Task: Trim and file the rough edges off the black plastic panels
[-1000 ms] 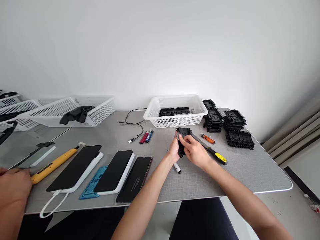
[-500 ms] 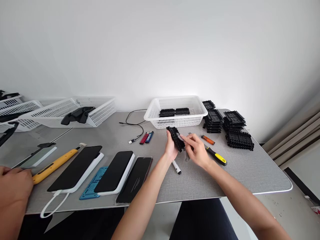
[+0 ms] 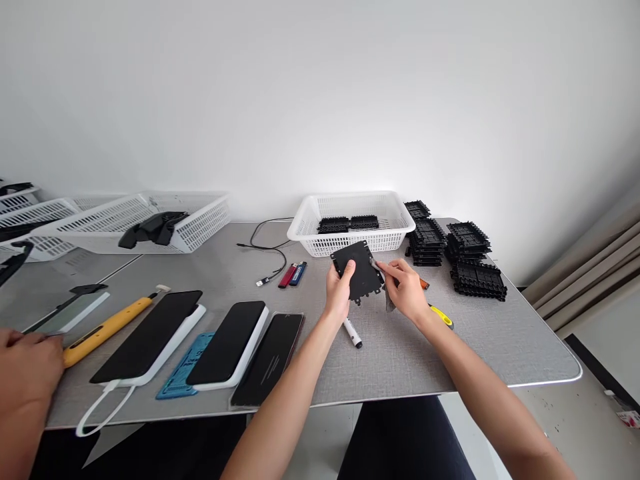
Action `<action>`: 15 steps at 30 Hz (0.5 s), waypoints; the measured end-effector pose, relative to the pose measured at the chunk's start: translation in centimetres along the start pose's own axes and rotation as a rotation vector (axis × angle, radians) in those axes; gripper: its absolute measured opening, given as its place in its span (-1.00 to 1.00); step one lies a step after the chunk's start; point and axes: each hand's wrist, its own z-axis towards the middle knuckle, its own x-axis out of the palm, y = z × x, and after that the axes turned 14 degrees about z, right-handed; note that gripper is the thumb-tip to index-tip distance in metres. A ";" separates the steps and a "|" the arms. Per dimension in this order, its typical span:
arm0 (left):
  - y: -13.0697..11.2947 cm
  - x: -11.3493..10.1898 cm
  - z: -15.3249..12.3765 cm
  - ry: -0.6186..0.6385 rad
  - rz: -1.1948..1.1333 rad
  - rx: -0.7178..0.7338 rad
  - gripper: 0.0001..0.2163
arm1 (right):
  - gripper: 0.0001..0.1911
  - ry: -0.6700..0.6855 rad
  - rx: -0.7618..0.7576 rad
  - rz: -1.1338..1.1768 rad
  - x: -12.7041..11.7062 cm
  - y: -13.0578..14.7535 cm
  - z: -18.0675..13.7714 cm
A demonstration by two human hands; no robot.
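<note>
My left hand (image 3: 340, 288) grips a flat black plastic plate (image 3: 361, 272) by its left edge, thumb across its smooth face. Small tabs and notches line the plate's edges. At its right edge my right hand (image 3: 404, 288) is closed around a thin grey piece (image 3: 389, 303), whose kind I cannot make out; a pale tip shows near the plate's edge. Below the left hand lies a white marker (image 3: 353, 333). Behind my right wrist, a yellow-and-black handle (image 3: 442, 317) is partly hidden, as is an orange lighter (image 3: 425, 284).
A white basket (image 3: 350, 245) with black plates stands behind my hands. Stacks of black plates (image 3: 429, 241) are at the right. Left lie two lighters (image 3: 293, 275), a cable (image 3: 273, 248), phones (image 3: 227, 343) and a yellow tool (image 3: 110, 330). Another person's hand (image 3: 33, 367) rests at far left.
The black plate has been turned from nearly edge-on, ribbed side showing, to its smooth face. My right hand has shifted slightly right and stays at the plate's edge.
</note>
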 end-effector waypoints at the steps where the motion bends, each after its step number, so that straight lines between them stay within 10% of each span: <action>1: -0.1 0.0 -0.1 0.006 0.028 0.005 -0.55 | -0.59 -0.058 -0.002 0.000 0.0 0.0 0.0; 5: 0.1 0.0 -0.2 0.080 0.102 0.009 -0.57 | -0.61 -0.226 -0.005 -0.043 0.0 0.0 -0.1; 15: 0.8 0.2 -0.1 0.185 0.128 0.084 -0.55 | -0.57 0.056 0.079 -0.349 -0.4 0.8 0.0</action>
